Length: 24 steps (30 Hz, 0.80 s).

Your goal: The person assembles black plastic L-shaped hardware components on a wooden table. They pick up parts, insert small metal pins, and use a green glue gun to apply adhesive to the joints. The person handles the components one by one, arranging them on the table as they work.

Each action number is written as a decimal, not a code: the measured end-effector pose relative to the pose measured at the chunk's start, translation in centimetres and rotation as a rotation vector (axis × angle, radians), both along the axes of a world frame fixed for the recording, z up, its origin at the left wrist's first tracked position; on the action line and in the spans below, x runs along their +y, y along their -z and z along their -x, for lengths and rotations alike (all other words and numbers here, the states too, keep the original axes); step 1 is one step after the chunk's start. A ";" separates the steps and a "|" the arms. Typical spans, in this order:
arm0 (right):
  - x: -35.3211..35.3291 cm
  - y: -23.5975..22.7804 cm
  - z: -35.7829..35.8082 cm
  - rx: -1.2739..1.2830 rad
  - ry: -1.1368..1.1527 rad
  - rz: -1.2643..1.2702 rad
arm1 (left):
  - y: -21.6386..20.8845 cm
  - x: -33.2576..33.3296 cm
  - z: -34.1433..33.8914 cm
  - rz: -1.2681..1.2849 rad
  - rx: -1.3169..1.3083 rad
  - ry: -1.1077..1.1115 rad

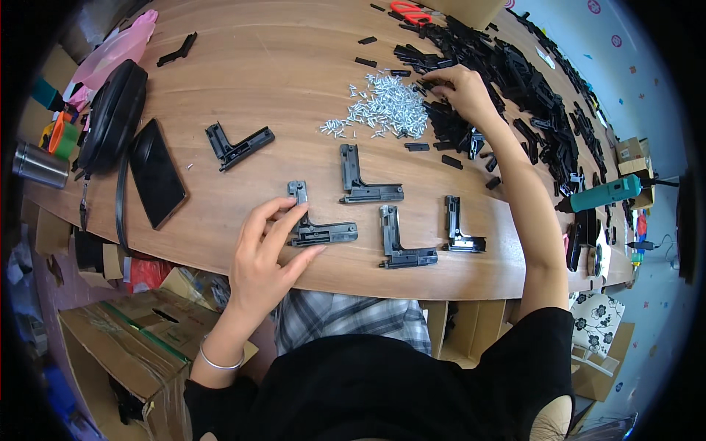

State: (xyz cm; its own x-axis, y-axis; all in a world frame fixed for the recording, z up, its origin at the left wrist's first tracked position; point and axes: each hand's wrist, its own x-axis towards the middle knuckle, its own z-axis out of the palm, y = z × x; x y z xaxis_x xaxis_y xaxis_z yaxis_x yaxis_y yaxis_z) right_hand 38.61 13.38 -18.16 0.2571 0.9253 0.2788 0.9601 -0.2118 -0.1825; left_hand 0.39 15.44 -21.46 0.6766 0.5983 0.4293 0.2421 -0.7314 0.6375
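My left hand (265,253) has its fingers and thumb around an L-shaped black plastic part (327,233), steadying it on the table near the front edge. At the far right, my right hand (465,92) is at the edge of a heap of small black plastic pieces (515,73), beside a pile of silver screws (390,103). Its fingers are drawn together; what is between the fingertips is too small to make out. Similar L-shaped parts lie close by: one (360,180) behind, one (401,242) to the right, another (463,229) farther right, and one (239,147) to the left.
A phone (157,176), a black case (114,114) and a steel cup (40,165) occupy the left side. On the right is a teal electric screwdriver (603,193). Red-handled scissors (412,12) lie at the back. A cardboard box (132,345) stands below the table's left edge.
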 end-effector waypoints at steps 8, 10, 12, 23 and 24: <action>-1.3 -0.1 -0.5 0.078 -0.006 -0.003 | 0.1 0.0 0.1 -0.020 -0.004 0.004; -1.5 -0.2 -0.4 0.139 0.040 0.004 | 0.4 0.3 0.2 -0.052 -0.015 0.017; -1.7 -0.5 0.2 0.204 0.109 0.028 | -0.3 0.2 0.1 0.043 0.008 -0.006; -2.3 0.2 0.3 -0.289 -0.059 -0.078 | -0.4 0.9 0.6 0.137 0.058 0.028; -2.5 -0.2 1.1 -0.324 -0.043 -0.117 | -0.5 1.0 0.5 0.149 0.046 0.052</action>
State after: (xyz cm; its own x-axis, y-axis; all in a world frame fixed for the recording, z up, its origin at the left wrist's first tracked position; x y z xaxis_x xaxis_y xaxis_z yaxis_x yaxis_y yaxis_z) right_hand 37.55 10.84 -17.92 0.0996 0.8904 0.4442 0.9797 -0.1659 0.1129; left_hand -0.07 16.46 -20.94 0.7255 0.6164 0.3061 0.2379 -0.6419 0.7289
